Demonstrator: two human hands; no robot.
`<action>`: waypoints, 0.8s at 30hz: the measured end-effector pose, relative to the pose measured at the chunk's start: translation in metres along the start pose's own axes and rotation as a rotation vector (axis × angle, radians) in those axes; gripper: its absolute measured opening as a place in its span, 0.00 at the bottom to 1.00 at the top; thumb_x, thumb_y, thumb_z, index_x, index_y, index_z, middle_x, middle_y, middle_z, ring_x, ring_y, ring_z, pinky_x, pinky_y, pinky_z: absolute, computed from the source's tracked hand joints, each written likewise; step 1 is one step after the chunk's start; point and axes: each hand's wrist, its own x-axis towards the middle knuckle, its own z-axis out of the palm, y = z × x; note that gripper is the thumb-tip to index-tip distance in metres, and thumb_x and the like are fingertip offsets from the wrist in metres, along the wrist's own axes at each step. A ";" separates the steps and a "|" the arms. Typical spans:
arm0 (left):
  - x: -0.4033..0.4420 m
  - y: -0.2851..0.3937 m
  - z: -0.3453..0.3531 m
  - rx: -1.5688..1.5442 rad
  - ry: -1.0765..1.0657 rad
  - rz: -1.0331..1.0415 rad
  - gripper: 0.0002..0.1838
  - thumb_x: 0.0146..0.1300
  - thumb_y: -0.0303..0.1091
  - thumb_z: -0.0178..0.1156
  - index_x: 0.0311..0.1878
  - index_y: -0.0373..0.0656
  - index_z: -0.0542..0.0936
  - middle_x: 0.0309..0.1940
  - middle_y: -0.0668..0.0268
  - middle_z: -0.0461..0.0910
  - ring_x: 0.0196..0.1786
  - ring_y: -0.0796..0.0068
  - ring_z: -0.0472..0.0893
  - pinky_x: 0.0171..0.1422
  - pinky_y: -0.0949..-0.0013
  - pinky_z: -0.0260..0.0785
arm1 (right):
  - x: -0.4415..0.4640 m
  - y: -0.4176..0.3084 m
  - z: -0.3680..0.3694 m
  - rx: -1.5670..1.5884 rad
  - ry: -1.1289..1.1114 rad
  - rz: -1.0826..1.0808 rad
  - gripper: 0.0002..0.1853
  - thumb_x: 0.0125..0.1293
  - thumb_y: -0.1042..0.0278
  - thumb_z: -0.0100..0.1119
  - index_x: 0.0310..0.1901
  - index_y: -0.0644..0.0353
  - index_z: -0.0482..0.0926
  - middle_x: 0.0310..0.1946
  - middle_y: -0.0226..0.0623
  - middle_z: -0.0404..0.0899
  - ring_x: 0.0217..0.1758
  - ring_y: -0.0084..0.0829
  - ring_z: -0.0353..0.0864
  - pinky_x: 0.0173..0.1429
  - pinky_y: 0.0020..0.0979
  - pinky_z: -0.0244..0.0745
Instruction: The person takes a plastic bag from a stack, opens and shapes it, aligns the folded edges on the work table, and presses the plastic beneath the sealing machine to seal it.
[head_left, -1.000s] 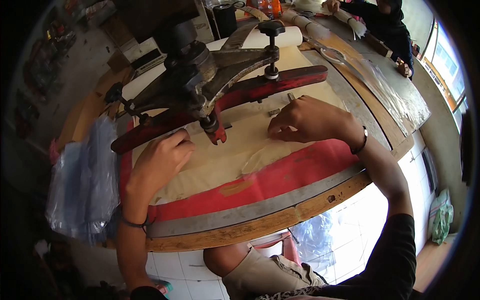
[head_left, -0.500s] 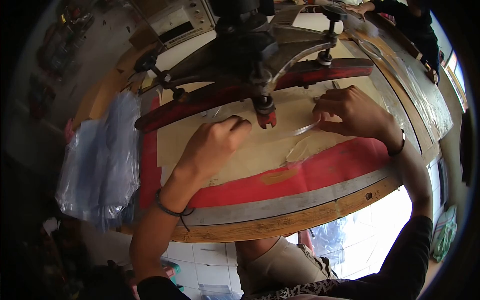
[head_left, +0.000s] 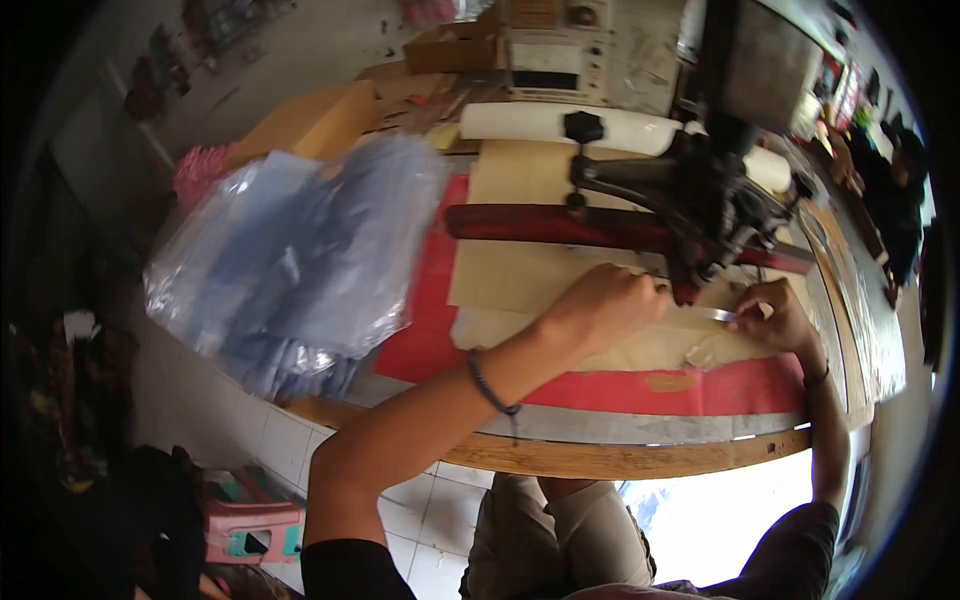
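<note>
Here, the right hand (head_left: 778,314) pinches a strip (head_left: 716,315), one carton's (head_left: 308,122) inside hidden.

The bare left hand (head_left: 608,308) has moved closer to the bare right hand (head_left: 778,316), just beside the notched red metal tip (head_left: 684,290).

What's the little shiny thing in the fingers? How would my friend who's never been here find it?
Find the dark metal press with a long red bar, over a cream sheet. Beside it, the person's right hand pinches a small strip pointing toward the left hand. It's the thin, glinting one, unlike the wide, dull cream sheet beneath.
</note>
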 end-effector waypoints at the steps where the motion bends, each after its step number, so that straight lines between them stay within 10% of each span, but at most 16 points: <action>1: 0.000 0.000 -0.001 -0.017 0.033 0.003 0.03 0.51 0.25 0.61 0.31 0.40 0.80 0.24 0.59 0.82 0.30 0.63 0.87 0.33 0.64 0.81 | 0.001 0.005 0.002 -0.025 0.008 -0.028 0.06 0.54 0.71 0.76 0.31 0.59 0.86 0.26 0.34 0.84 0.27 0.29 0.82 0.33 0.29 0.74; 12: 0.002 0.000 0.014 -0.087 0.143 0.000 0.02 0.50 0.26 0.63 0.28 0.39 0.82 0.23 0.58 0.83 0.29 0.61 0.87 0.34 0.62 0.81 | 0.002 0.011 0.024 0.045 0.128 0.195 0.07 0.50 0.76 0.74 0.33 0.62 0.88 0.27 0.31 0.84 0.30 0.20 0.79 0.33 0.25 0.69; 24: 0.002 -0.008 0.001 -0.291 -0.060 -0.004 0.06 0.58 0.28 0.62 0.37 0.37 0.82 0.33 0.51 0.83 0.40 0.54 0.86 0.46 0.58 0.80 | 0.010 -0.016 0.022 -0.095 0.073 0.147 0.08 0.58 0.69 0.73 0.37 0.62 0.88 0.35 0.40 0.87 0.35 0.31 0.86 0.42 0.31 0.78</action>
